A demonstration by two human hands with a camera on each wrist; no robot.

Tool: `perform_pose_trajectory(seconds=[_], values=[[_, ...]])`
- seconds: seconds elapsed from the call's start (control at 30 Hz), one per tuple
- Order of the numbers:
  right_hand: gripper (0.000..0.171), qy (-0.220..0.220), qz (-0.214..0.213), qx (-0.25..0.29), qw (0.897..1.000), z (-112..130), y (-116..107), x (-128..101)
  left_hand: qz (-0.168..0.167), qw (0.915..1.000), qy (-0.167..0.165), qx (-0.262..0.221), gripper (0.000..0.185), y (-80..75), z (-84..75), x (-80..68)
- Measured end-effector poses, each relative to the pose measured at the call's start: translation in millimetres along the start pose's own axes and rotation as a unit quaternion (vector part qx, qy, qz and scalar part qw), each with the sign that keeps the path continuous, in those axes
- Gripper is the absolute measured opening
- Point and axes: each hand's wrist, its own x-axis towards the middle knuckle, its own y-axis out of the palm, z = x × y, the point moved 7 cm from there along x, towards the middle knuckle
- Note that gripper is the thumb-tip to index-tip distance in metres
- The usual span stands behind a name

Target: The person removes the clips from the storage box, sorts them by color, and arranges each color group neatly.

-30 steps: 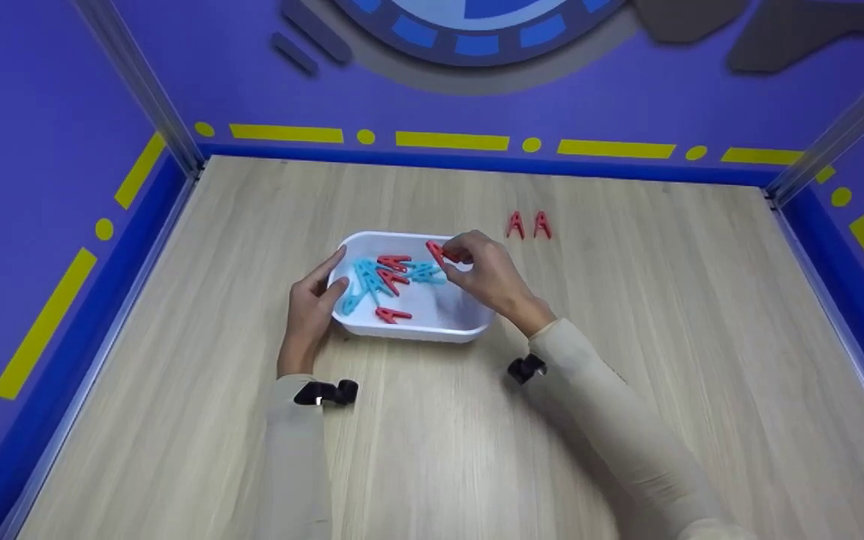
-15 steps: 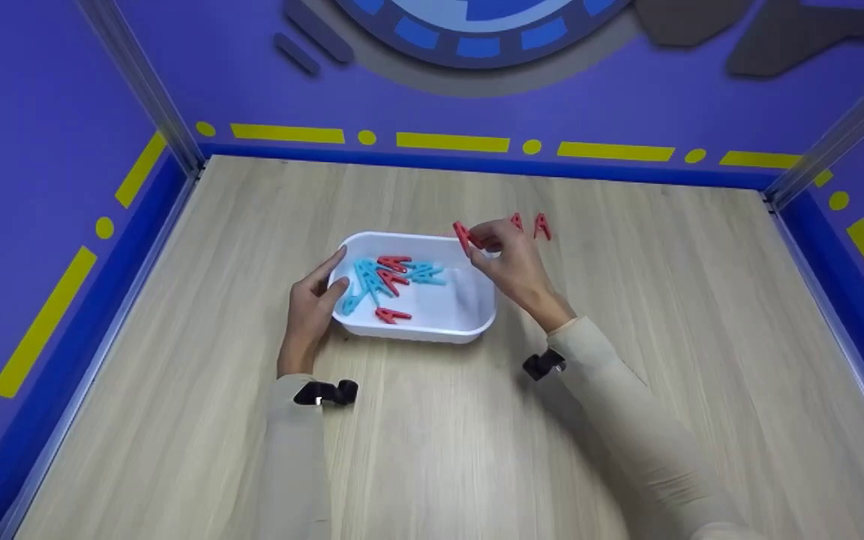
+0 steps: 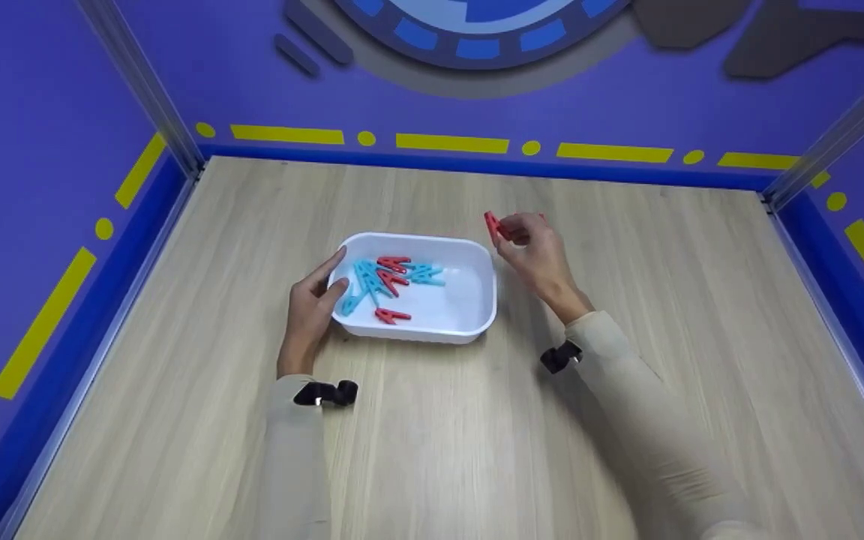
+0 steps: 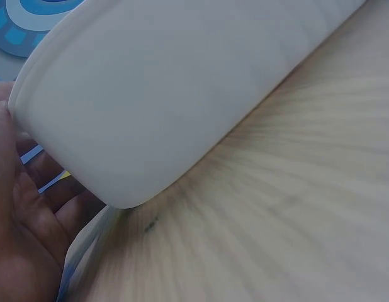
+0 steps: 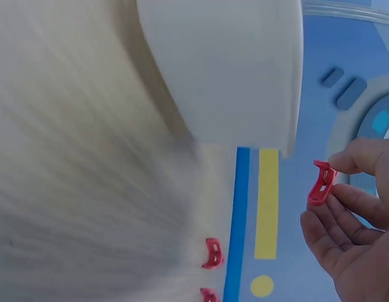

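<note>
We pinch a small red plastic clothes peg between thumb and fingertips of our right hand, lifted just past the far right corner of the white rectangular plastic tub. Our left hand rests relaxed and flat against the tub's left wall, likely to steady it. Inside lie mixed red pegs and light-blue pegs. Two more red pegs stand on the pale wooden tabletop beyond our right hand (the head view hides them), apart from the tub.
</note>
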Motion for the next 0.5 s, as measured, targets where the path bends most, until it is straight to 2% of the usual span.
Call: perform_pose_trajectory(seconds=[0.2,0.5], values=[[0.028,0.023,-0.013,0.001,1.0,-18,-11,1,0.002,1.0,0.001,-0.004,0.05,0.4,-0.9,-1.1],[0.027,0.042,-0.046,-0.015,0.998,-47,-32,3,0.004,0.9995,0.028,-0.013,0.05,1.2,-5.1,-0.9]])
